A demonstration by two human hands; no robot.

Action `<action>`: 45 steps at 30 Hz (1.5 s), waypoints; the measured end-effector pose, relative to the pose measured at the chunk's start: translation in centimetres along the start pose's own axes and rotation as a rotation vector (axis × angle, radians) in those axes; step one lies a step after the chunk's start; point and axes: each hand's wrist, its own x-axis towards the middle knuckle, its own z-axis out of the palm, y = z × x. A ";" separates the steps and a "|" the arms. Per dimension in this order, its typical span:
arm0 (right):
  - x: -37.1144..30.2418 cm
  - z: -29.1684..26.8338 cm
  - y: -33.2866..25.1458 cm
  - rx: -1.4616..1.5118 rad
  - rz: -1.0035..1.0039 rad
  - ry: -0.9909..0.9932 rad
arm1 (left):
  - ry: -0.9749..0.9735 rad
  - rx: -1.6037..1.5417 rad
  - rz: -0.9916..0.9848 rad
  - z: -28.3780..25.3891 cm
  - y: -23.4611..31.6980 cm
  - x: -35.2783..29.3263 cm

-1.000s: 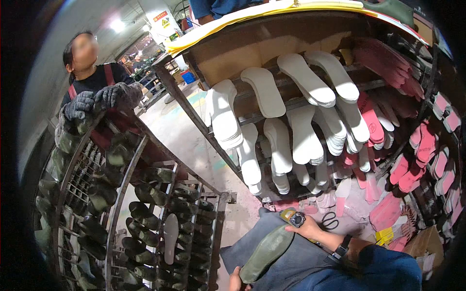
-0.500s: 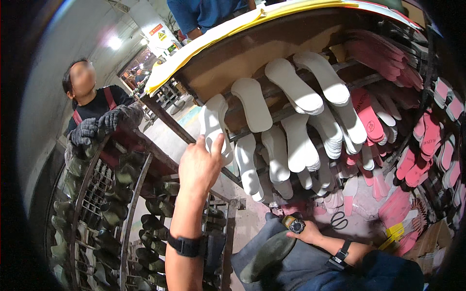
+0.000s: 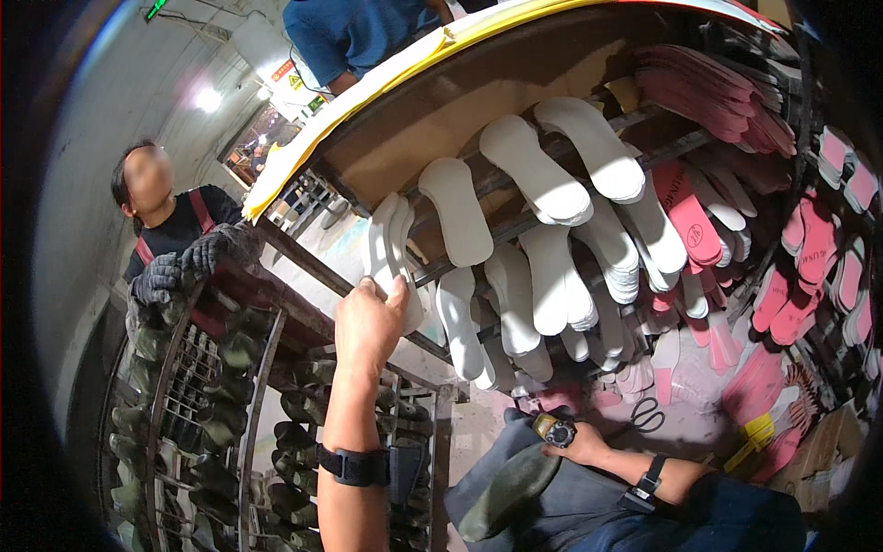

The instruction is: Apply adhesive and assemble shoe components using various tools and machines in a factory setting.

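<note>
My left hand [image 3: 368, 324] reaches up to the leftmost stack of white insoles [image 3: 397, 230] on the rack. Its fingers close on the lower end of an insole there, and the stack is slightly fanned out. Down by my lap, my right hand [image 3: 581, 445] grips a yellow-and-black hand tool [image 3: 556, 430] with a round dark end; its exact kind is unclear. A dark green shoe last [image 3: 511, 493] lies across my lap, its toe end toward me.
More white insoles [image 3: 457, 213] and pink insoles [image 3: 685, 216] hang in rows on the rack. To the left, a wheeled-looking metal rack holds green shoe lasts [image 3: 216, 419], with a gloved person [image 3: 189, 221] behind it. Scissors [image 3: 647, 416] lie below. Another person's blue shirt [image 3: 354, 41] shows beyond the rack.
My left hand has closed on the leftmost white insoles, which have spread apart a little. The view has shifted slightly. My right hand keeps its hold on the tool.
</note>
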 end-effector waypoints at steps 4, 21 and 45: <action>0.2 0.3 0.7 0.007 -0.007 0.005 | -0.039 0.033 0.013 -0.8 0.9 -0.3; 0.3 0.4 1.0 0.021 0.010 0.007 | 0.092 0.005 0.046 1.0 0.2 0.2; 1.4 1.0 1.2 0.127 -0.048 -0.054 | 0.391 -0.903 -0.910 7.8 -17.4 -42.6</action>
